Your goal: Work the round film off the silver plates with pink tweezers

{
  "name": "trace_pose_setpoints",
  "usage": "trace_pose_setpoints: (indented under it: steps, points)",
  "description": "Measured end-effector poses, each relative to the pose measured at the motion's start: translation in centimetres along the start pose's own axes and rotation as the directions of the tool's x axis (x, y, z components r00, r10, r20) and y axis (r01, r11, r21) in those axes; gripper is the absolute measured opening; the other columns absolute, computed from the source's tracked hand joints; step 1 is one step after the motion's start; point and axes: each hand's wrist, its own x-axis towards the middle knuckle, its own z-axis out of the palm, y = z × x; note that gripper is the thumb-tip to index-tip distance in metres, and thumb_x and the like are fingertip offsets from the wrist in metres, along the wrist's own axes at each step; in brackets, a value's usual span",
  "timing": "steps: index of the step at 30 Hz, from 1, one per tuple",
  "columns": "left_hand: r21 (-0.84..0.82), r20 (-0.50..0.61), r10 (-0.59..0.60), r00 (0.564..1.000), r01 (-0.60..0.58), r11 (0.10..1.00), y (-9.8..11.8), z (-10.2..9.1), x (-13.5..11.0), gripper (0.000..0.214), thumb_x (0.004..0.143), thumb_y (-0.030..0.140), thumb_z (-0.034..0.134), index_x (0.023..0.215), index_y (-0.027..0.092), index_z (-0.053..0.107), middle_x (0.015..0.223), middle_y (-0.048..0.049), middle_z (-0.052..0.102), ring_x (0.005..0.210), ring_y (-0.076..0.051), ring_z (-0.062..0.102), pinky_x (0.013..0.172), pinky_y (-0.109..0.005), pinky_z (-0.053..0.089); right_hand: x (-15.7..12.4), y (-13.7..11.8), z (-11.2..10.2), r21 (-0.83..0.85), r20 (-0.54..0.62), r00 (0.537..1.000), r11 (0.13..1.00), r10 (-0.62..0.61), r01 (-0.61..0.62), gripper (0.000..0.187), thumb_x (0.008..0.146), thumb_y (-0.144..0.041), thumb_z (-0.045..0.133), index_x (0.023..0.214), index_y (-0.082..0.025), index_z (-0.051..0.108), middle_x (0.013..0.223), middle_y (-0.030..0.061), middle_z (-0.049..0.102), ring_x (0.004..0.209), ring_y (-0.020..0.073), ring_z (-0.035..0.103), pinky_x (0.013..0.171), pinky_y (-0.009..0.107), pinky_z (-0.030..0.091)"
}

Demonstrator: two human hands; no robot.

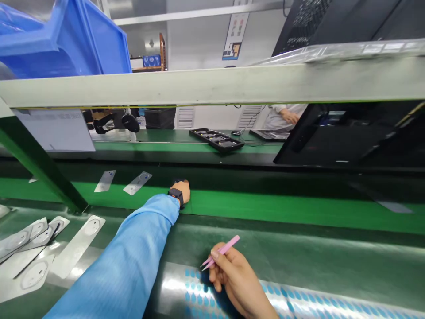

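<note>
Right hand (239, 279), fingers (215, 257) clamped on pink tweezers (221, 252), left hand (181, 192) on green belt (265, 206), fingers hidden

Factory assembly floor, by the look of it: long green conveyor belts (265, 206) running beneath a pale metal crossbar (212, 84), a blue plastic bin (63, 40), a black parts tray (215, 139), pink tweezers (221, 252), a blue work-smock sleeve (122, 261), a co-worker in white (282, 117) beyond.

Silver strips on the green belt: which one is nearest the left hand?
The silver strip on the right of the pair is closest to the left hand; the other strip lies farther left.
</note>
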Motion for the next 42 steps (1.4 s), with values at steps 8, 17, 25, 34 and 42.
trace_pose_setpoints:
  steps: [8,17,25,34,42]
  points:
    - [-0.032,-0.163,-0.001,0.987,-0.005,0.999,-3.9,-5.7,-3.7,0.031,0.091,0.018,0.046,0.12,0.011,0.054,0.108,-0.0161,0.064,0.103,-0.027,0.06,0.086,-0.037,0.047,-0.6,-0.1,1.1,-0.127,-0.026,0.998,0.991,-0.051,0.047,0.043,0.06,-0.052,0.076,0.072,-0.018,0.054,0.049,-0.0021,0.061,0.04,0.0094,0.053,0.04,0.02,0.044]
    - [-0.527,-0.123,-0.067,0.99,-0.008,0.85,-11.0,-1.2,-20.5,0.033,0.075,0.019,0.045,0.101,0.019,0.065,0.079,0.0008,0.066,0.071,-0.016,0.06,0.065,-0.025,0.045,0.1,0.8,2.3,-0.456,-0.036,0.998,0.889,-0.051,0.029,0.029,0.069,-0.043,0.068,0.07,-0.017,0.056,0.053,-0.0012,0.063,0.044,0.0113,0.059,0.045,0.023,0.049]
    - [-0.529,0.13,-0.022,0.991,0.088,0.844,-10.0,3.7,-25.0,0.018,0.079,0.012,0.044,0.092,0.021,0.054,0.06,0.0059,0.058,0.056,-0.013,0.055,0.056,-0.022,0.037,1.7,1.2,2.4,-0.536,-0.151,0.988,0.842,-0.016,-0.069,0.019,0.078,-0.025,0.062,0.062,-0.017,0.054,0.046,-0.0014,0.06,0.037,0.0093,0.056,0.04,0.02,0.046]
    - [-0.279,-0.019,0.18,0.983,-0.179,0.944,-9.3,4.4,-24.1,0.026,0.077,0.025,0.066,0.101,0.02,0.06,0.11,-0.0079,0.062,0.11,-0.027,0.053,0.092,-0.04,0.04,1.6,1.1,2.5,-0.577,-0.143,0.99,0.812,-0.001,-0.083,0.017,0.078,-0.021,0.061,0.063,-0.017,0.055,0.046,-0.0015,0.062,0.038,0.0093,0.056,0.042,0.019,0.045]
    - [-0.296,-0.016,0.3,0.954,-0.291,0.91,-9.5,6.0,-23.7,0.047,0.065,0.031,0.081,0.107,0.022,0.06,0.131,-0.0081,0.055,0.13,-0.034,0.034,0.102,-0.054,0.028,1.6,1.4,2.2,-0.55,-0.163,0.987,0.83,0.004,-0.094,0.023,0.075,-0.032,0.065,0.061,-0.017,0.056,0.045,-0.0013,0.06,0.038,0.0092,0.054,0.041,0.02,0.044]
